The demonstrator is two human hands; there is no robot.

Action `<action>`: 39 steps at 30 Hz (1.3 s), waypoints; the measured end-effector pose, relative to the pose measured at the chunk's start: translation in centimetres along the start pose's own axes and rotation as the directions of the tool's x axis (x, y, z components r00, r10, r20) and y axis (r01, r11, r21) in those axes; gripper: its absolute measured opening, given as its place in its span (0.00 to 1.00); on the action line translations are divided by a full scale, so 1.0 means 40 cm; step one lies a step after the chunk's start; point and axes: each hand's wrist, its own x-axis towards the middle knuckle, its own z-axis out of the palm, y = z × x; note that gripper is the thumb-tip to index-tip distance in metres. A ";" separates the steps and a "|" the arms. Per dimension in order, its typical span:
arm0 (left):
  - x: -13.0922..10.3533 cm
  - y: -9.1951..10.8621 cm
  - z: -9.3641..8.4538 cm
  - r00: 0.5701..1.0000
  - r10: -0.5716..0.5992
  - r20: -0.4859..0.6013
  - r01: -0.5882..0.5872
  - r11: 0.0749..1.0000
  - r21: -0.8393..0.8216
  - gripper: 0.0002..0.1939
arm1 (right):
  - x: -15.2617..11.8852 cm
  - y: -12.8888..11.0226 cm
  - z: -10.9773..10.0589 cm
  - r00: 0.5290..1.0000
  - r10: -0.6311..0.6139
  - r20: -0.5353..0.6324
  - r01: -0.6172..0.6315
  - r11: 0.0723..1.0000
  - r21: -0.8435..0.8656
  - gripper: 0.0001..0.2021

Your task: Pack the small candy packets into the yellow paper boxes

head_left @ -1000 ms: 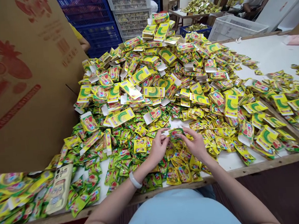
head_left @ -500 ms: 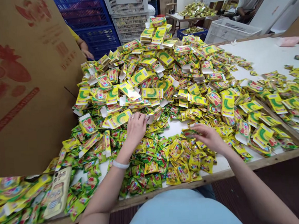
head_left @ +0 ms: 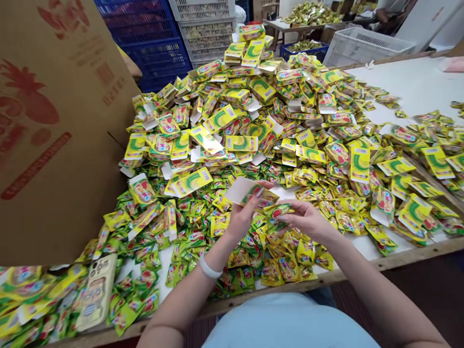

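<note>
My left hand (head_left: pixel 243 215) is closed on a small candy box (head_left: pixel 241 190) whose white flap stands open toward the left. Close beside it, my right hand (head_left: pixel 304 217) pinches a green candy packet (head_left: pixel 277 216) with a red fruit print, just in front of the box. Both hands are above loose packets. Under them lie green packets (head_left: pixel 189 251) on the left and yellow packets (head_left: pixel 288 265) toward the middle. Behind the hands rises a big heap of yellow-green candy boxes (head_left: pixel 220 119), many with white flaps showing.
A large cardboard carton (head_left: pixel 57 170) blocks the left side. A phone in a cream case (head_left: pixel 97 294) lies at the front left. A wooden edge (head_left: pixel 404 257) borders the white table. Stacked crates (head_left: pixel 206 38) stand behind; another person's arm (head_left: pixel 129 64) shows past the carton.
My left hand has come away from the heap, bringing a box toward the middle. My right hand has moved slightly left and lower, a green packet now plain in its fingers.
</note>
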 end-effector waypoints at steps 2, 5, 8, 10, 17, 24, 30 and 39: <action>0.003 0.018 -0.006 0.999 -0.013 -0.046 0.011 0.999 -0.036 0.24 | -0.022 -0.042 -0.020 0.982 -0.133 -0.134 0.124 0.990 -0.074 0.14; -0.008 0.039 0.000 0.987 -0.073 0.142 0.082 0.995 -0.059 0.23 | -0.035 -0.108 -0.021 0.875 -0.411 -0.257 0.351 0.902 -0.251 0.11; -0.036 0.046 0.033 0.956 -0.101 0.275 0.107 0.994 -0.007 0.19 | -0.021 -0.147 0.016 0.820 -0.563 -0.099 0.492 0.784 -0.378 0.10; -0.054 0.052 0.053 0.953 -0.095 0.288 0.079 0.995 0.067 0.16 | -0.009 -0.160 0.038 0.811 -0.578 0.090 0.549 0.699 -0.458 0.09; -0.065 0.061 0.053 0.940 -0.078 0.332 -0.046 0.935 0.351 0.14 | -0.034 -0.221 0.051 0.829 -0.225 0.513 0.559 0.290 -0.777 0.11; -0.118 0.016 0.048 0.902 -0.179 0.394 0.002 0.913 0.408 0.28 | -0.082 -0.155 0.029 0.918 -0.140 0.371 0.392 0.473 -0.789 0.10; -0.171 -0.003 0.070 0.837 -0.306 0.453 0.105 0.903 0.417 0.36 | -0.146 -0.044 0.008 0.897 -0.132 0.421 0.408 0.612 -0.677 0.13; -0.074 -0.029 0.042 0.893 -0.107 0.436 -0.192 0.787 0.586 0.28 | -0.152 -0.145 -0.174 0.773 -0.633 0.046 0.173 0.140 -0.975 0.11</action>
